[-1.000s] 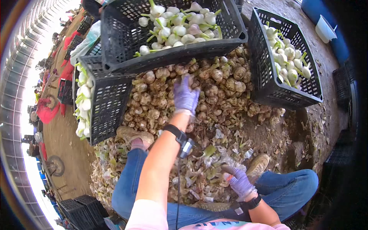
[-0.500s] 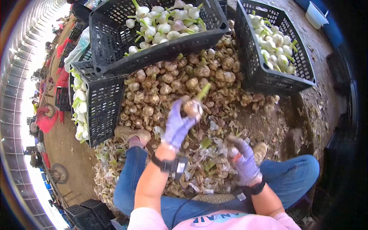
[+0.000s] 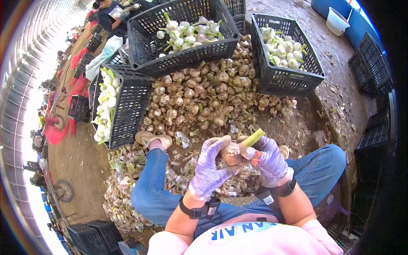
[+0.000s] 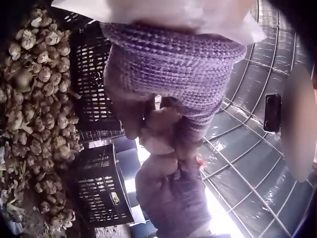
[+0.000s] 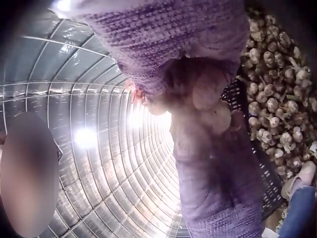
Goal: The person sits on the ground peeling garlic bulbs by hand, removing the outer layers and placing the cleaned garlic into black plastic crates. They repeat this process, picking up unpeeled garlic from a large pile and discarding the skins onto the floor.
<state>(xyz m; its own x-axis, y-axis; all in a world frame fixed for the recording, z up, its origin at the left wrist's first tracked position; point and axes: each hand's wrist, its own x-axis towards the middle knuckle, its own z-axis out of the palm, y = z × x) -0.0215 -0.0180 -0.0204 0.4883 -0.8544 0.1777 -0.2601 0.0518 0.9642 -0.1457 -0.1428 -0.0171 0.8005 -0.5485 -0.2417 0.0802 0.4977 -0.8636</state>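
Note:
A brown-skinned garlic bulb [image 3: 231, 155] with a short green stem [image 3: 253, 138] is held up between both hands above my lap. My left hand [image 3: 211, 165], in a purple knit glove, grips the bulb's round body from the left. From the other side my right hand [image 3: 273, 163], in a matching glove with orange-red on the thumb, pinches it near the stem. Both gloves crowd around the pale bulb [image 5: 215, 119] in the right wrist view, covering part of it. A large pile of unpeeled garlic [image 3: 199, 95] lies on the ground just beyond.
Black crates of white trimmed garlic stand behind the pile [image 3: 187, 61], at its left [image 3: 131, 114] and at its right [image 3: 289, 80]. Loose peelings [image 3: 123, 191] litter the ground around my legs. Another person [image 3: 111, 19] sits at the far left.
My left hand has come back from the pile with a garlic bulb. My right hand has risen from near the lap and now holds the bulb too.

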